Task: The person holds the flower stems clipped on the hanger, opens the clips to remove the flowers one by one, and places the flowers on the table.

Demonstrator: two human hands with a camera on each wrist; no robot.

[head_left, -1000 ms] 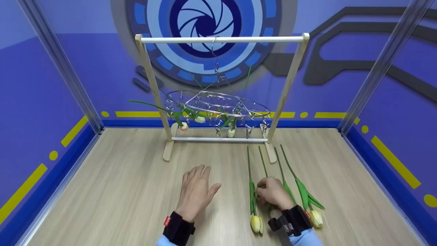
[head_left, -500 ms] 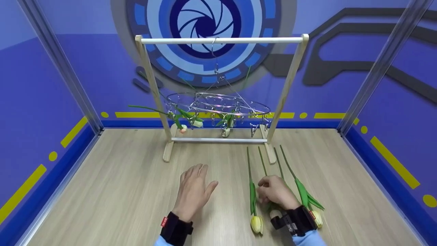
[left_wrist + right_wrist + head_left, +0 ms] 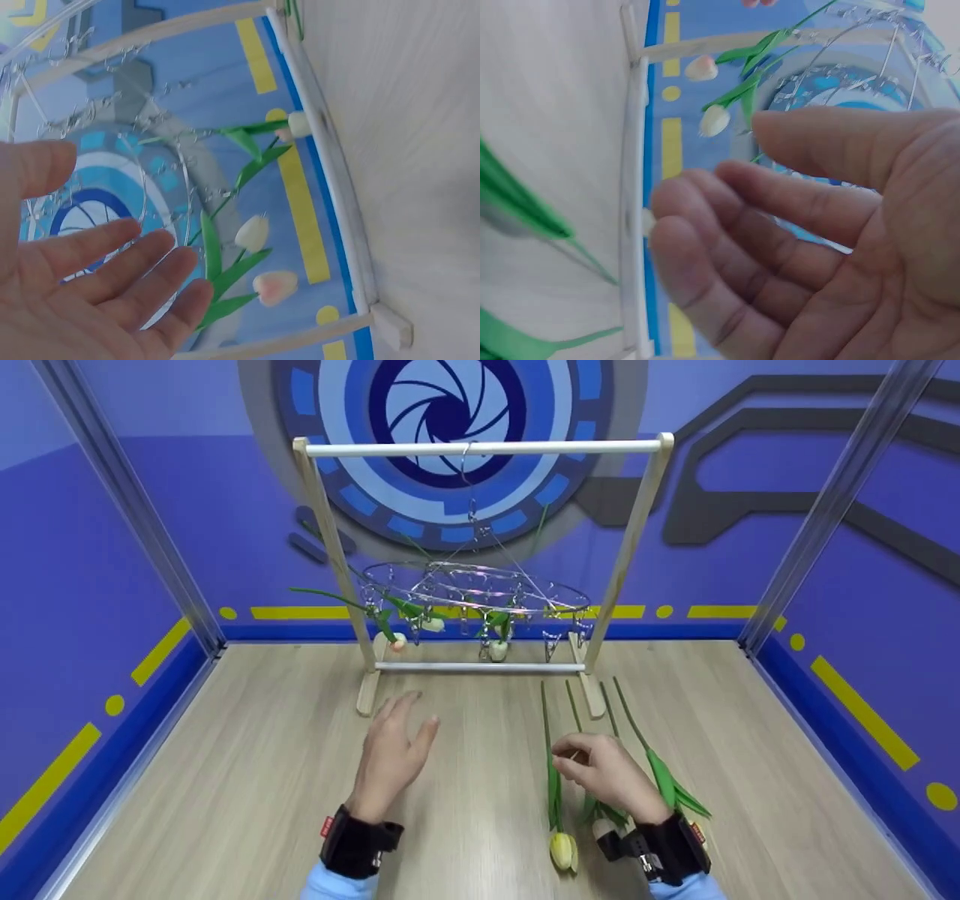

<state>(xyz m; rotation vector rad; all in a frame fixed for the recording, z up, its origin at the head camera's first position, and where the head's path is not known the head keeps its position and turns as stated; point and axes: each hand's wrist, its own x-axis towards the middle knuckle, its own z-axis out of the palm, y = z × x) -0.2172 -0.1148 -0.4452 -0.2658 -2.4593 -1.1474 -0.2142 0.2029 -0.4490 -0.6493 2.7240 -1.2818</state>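
Four tulips lie on the table (image 3: 247, 780) at lower right of the head view, thin green stems pointing up-frame toward the rack (image 3: 480, 555), heads toward the viewer. Leftmost tulip (image 3: 556, 802) has a closed yellow head at lower centre, plainly seen; the heads of the others are partly hidden behind the right wrist strap.

Right hand (image 3: 611, 780) sits over the second stem (image 3: 574, 712), thumb and forefinger drawn together at it, so that it pinches this stem lightly; the exact contact is small in frame. In the right wrist view the fingers (image 3: 735, 247) are loosely bent, and broad smooth green leaves (image 3: 517, 202) cross the lower left.

Left hand (image 3: 390, 757) is spread flat, fingers straight and holding nothing, at centre-left of the head view; whether it touches the table cannot be told. In the left wrist view the palm (image 3: 82, 277) fills the lower left.

Table surface is pale wood-grain laminate. Rack is a light wooden frame with a white round top bar and a lower rail. A wire hoop (image 3: 480, 585) with small metal clips hangs from the bar by thin chains. Clipped tulips (image 3: 255, 232) hang head-down from it, white and pale pink, waxy and bud-shaped.

Walls behind are blue and purple with yellow stripes.
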